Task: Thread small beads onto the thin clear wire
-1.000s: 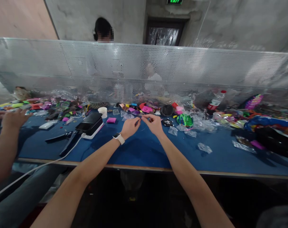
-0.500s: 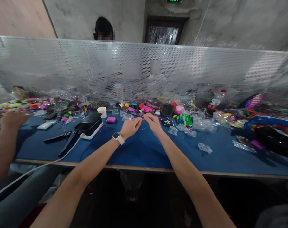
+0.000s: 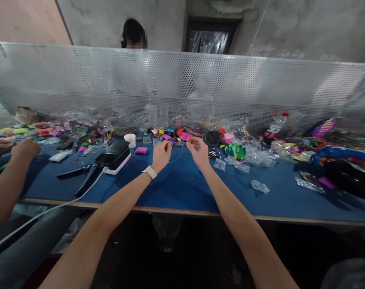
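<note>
A thin, pale thread (image 3: 176, 159) curves down between my two hands above the blue table. My left hand (image 3: 162, 155), with a white watch band on its wrist, is closed in a pinch on the thread. Level with it, my right hand (image 3: 198, 151) has thumb and fingertips pressed together; what they hold is too small to make out. Just behind the hands lie a pink piece (image 3: 186, 136) and a purple piece (image 3: 169, 138). A black patterned piece (image 3: 213, 154) is right of my right hand.
At left are a black device (image 3: 113, 153), pliers-like tool (image 3: 88, 176), white cup (image 3: 130, 140) and pink block (image 3: 141, 150). Another person's hands (image 3: 25, 151) work at far left. A bottle (image 3: 274, 128) and plastic bags stand right; a perforated screen (image 3: 245, 84) runs behind.
My hands have moved apart, the left to the left and the right to the right, and the thread now shows between them. The other person's nearer hand has changed its pose.
</note>
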`<action>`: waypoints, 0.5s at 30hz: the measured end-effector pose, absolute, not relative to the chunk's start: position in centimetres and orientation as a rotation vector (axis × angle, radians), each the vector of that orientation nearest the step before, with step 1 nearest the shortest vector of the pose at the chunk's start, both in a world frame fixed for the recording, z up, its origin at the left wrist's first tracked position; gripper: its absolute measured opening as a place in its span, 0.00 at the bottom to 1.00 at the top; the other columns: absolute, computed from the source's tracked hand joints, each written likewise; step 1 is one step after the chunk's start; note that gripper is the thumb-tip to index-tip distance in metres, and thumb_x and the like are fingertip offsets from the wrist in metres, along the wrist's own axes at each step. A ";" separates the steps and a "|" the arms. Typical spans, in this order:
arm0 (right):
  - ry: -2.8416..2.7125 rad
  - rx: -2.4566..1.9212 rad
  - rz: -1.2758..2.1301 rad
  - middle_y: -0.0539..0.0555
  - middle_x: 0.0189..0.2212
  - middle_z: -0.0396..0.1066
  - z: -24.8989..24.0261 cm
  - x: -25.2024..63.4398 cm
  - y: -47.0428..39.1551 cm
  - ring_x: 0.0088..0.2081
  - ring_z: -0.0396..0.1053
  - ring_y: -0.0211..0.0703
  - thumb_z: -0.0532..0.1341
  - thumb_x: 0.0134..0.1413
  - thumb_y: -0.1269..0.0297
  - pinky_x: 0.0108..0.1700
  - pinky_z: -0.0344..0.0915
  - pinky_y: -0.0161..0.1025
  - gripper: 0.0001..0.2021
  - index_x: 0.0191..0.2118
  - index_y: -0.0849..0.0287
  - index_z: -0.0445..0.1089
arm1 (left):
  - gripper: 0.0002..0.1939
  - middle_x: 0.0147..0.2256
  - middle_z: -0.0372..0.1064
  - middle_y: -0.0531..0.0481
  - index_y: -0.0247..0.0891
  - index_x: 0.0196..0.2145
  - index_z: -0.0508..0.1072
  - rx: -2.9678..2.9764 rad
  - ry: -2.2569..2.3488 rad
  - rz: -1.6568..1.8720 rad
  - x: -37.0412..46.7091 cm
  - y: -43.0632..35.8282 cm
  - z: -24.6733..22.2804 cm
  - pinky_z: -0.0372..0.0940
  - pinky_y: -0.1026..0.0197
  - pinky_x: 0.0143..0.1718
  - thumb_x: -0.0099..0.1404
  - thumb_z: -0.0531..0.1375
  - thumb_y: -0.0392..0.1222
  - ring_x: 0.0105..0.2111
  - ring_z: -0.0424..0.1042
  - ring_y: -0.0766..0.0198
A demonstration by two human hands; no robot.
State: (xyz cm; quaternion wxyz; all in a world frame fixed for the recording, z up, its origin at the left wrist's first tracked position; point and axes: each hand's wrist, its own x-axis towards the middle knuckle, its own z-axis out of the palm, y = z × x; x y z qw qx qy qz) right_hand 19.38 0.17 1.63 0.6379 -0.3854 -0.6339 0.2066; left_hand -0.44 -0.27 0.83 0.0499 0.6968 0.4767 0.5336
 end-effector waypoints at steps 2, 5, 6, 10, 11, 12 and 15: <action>-1.490 -0.832 0.286 0.59 0.50 0.78 1.9 19.1 -0.7 0.50 0.76 0.52 0.67 0.63 0.48 0.57 0.71 0.52 0.19 0.52 0.54 0.74 | 0.16 0.29 0.75 0.49 0.38 0.34 0.76 2.011 1.522 1.635 -1.1 0.4 0.9 0.60 0.60 0.34 0.77 0.54 0.41 0.29 0.73 0.60; -1.570 -0.783 0.007 0.59 0.50 0.76 2.0 18.4 -1.8 0.53 0.73 0.55 0.66 0.64 0.55 0.60 0.71 0.57 0.13 0.50 0.53 0.75 | 0.14 0.29 0.76 0.48 0.38 0.34 0.76 1.949 1.625 1.610 -2.2 1.3 0.7 0.60 0.60 0.35 0.76 0.54 0.38 0.30 0.73 0.60; -1.626 -0.773 -0.041 0.59 0.49 0.76 1.9 18.2 -2.1 0.53 0.73 0.55 0.65 0.66 0.57 0.61 0.70 0.58 0.10 0.49 0.53 0.75 | 0.14 0.29 0.76 0.48 0.38 0.34 0.77 1.950 1.637 1.611 -2.5 1.5 0.6 0.60 0.60 0.35 0.75 0.54 0.38 0.30 0.73 0.60; -1.946 -0.769 -0.034 0.60 0.52 0.75 1.2 17.1 -2.2 0.58 0.72 0.55 0.59 0.69 0.64 0.64 0.70 0.58 0.14 0.56 0.50 0.76 | 0.14 0.28 0.75 0.49 0.39 0.31 0.76 2.017 1.568 1.652 -2.5 1.7 0.4 0.58 0.60 0.33 0.74 0.54 0.38 0.28 0.71 0.61; -2.008 -0.780 -0.024 0.61 0.57 0.73 0.9 17.0 -2.1 0.61 0.70 0.56 0.59 0.69 0.65 0.67 0.68 0.58 0.18 0.61 0.50 0.74 | 0.15 0.27 0.75 0.49 0.39 0.31 0.75 2.047 1.538 1.659 -2.3 1.6 0.3 0.58 0.60 0.33 0.75 0.54 0.38 0.27 0.71 0.62; -2.048 -0.799 -0.025 0.61 0.61 0.70 0.7 16.8 -1.9 0.65 0.67 0.57 0.59 0.68 0.66 0.69 0.66 0.60 0.23 0.66 0.50 0.70 | 0.15 0.27 0.74 0.49 0.39 0.30 0.75 2.081 1.510 1.662 -2.1 1.5 0.3 0.57 0.60 0.32 0.75 0.55 0.39 0.27 0.70 0.62; -2.083 -0.872 -0.050 0.62 0.70 0.61 0.4 16.8 -1.4 0.73 0.56 0.62 0.61 0.66 0.69 0.75 0.56 0.65 0.33 0.75 0.51 0.60 | 0.15 0.27 0.74 0.49 0.39 0.30 0.75 2.175 1.456 1.645 -1.6 1.0 0.4 0.57 0.60 0.31 0.75 0.55 0.40 0.26 0.69 0.62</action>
